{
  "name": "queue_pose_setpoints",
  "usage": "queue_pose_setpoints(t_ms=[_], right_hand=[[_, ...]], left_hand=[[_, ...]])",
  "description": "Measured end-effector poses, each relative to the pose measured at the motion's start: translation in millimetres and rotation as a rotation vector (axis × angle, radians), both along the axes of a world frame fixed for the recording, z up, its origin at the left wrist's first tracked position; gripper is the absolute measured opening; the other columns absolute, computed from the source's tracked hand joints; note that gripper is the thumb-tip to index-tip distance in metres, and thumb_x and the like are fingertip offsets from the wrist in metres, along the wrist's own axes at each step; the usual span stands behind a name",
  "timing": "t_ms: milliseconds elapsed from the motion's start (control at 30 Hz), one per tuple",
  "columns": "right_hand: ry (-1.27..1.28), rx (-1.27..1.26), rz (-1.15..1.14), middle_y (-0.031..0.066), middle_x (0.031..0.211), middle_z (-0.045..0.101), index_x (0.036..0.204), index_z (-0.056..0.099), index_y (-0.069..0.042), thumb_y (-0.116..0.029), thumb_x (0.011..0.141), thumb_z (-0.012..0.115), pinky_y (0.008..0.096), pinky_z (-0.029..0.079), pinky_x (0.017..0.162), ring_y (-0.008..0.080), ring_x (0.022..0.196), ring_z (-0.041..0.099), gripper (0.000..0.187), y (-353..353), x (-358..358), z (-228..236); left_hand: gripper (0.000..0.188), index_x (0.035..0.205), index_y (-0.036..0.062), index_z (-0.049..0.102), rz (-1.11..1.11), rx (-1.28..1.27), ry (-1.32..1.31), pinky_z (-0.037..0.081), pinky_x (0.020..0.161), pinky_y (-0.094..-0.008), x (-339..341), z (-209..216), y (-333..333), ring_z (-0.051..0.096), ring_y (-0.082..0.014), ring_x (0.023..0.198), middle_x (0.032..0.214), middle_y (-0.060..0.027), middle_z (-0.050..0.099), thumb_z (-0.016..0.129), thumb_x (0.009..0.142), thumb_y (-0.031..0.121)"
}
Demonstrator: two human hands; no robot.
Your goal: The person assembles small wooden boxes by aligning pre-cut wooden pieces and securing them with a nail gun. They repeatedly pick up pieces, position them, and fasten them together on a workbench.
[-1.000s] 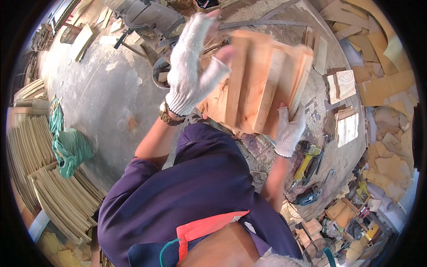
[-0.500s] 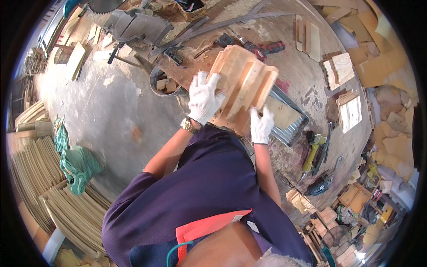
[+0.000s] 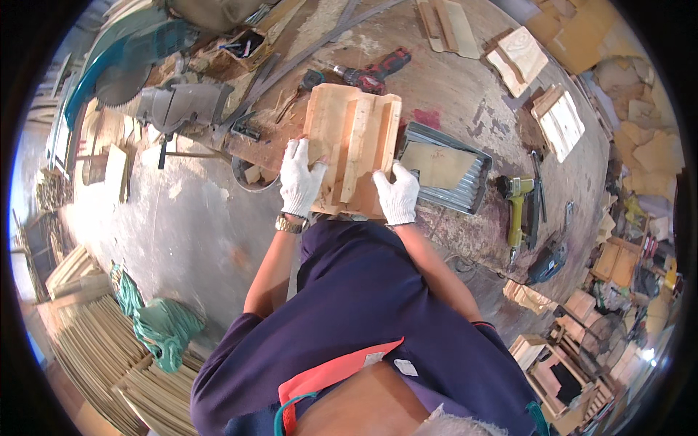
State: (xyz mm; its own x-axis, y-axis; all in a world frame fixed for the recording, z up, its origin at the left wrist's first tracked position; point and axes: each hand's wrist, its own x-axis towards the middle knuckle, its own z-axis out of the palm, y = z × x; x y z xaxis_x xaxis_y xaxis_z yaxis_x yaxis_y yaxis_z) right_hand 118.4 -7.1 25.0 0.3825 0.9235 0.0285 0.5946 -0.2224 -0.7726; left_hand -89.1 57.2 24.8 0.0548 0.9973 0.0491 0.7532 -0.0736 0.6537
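Note:
Between my two white-gloved hands is a pale wooden panel [image 3: 327,138] with raised strips running along it and notched edges. My left hand [image 3: 299,178] grips its left edge near the lower corner, thumb on the face. At the lower right edge, my right hand [image 3: 397,195] closes on it with the thumb over the edge. The fingers behind the wood are hidden. Right beside it lies a grey metal tray [image 3: 472,201] with a thin board [image 3: 440,166] in it. A red and black cordless drill [image 3: 374,78] rests beyond the panel.
Similar wooden panels [image 3: 518,61] lie along the table's far right. A yellow-green power tool [image 3: 517,207] and a blue tool [image 3: 547,265] sit at right. A mitre saw [image 3: 145,102] stands far left, near a bucket of offcuts [image 3: 243,174]. Stacked slats [image 3: 94,349] and green sacking [image 3: 171,334] lie lower left.
The panel has turned from a slant to nearly straight and shifted left, with both hands still on it. The view has swung, so the table things appear displaced.

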Motion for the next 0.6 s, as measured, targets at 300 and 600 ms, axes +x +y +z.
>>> queue_pose_setpoints(t_ms=[300,600], right_hand=[[0.154,0.063,0.017,0.0229,0.066,0.060,0.078,0.060,0.000,-0.023,0.079,0.074,0.0438,0.048,0.059,0.0419,0.065,0.062,0.027,-4,6,7],[0.222,-0.005,0.084,0.0254,0.067,0.060,0.072,0.060,0.001,-0.029,0.075,0.073,0.0463,0.047,0.060,0.0430,0.066,0.062,0.032,0,21,2]], left_hand=[[0.050,0.122,-0.0078,0.058,-0.048,0.147,0.014,0.045,0.100,-0.0455,1,4,5,0.055,-0.0445,0.119,0.124,-0.0279,0.059,0.074,0.082,0.017],[0.056,0.131,-0.0073,0.055,-0.021,0.019,0.130,0.039,0.109,-0.0426,-4,-5,4,0.049,-0.0412,0.130,0.137,-0.0268,0.054,0.073,0.082,0.013]])
